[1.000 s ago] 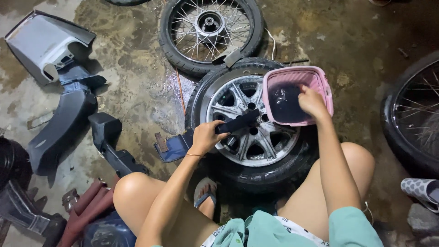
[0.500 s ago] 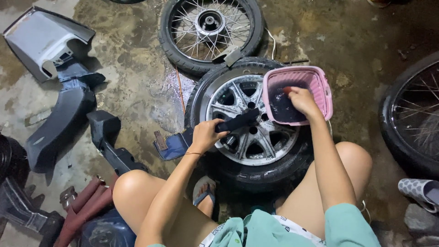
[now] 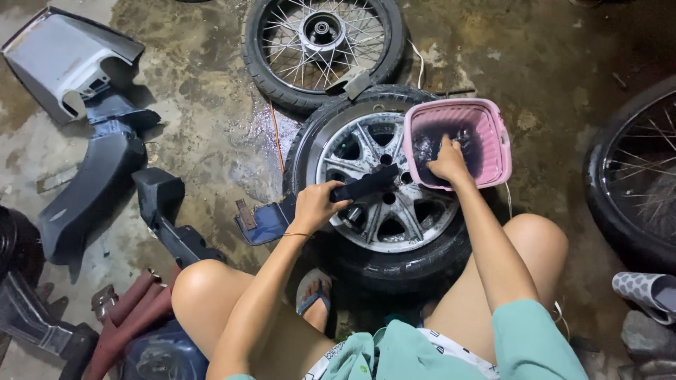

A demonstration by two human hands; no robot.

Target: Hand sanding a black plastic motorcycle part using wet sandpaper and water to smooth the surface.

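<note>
- A blue flip-flop sandal (image 3: 315, 299) is seen nearest, between the bare knees, on the wet concrete floor (image 3: 211, 134).
- The left hand (image 3: 315, 205) is clamped around a dark, flat plastic part (image 3: 366, 186) — fingers curled together on its near end — held over the silver alloy wheel with black tyre (image 3: 384, 211), which lies flat just ahead of the knees.
- The right hand (image 3: 448, 162) is dipped into the pink square plastic basin (image 3: 493, 134) resting on the tyre's far right edge; its fingers are sunk in dark liquid, and whether they are apart cannot be told.
- A spoked wire wheel (image 3: 322, 43) lies beyond, touching the tyre.
- Grey and black plastic body panels (image 3: 77, 134) are scattered far left.
</note>
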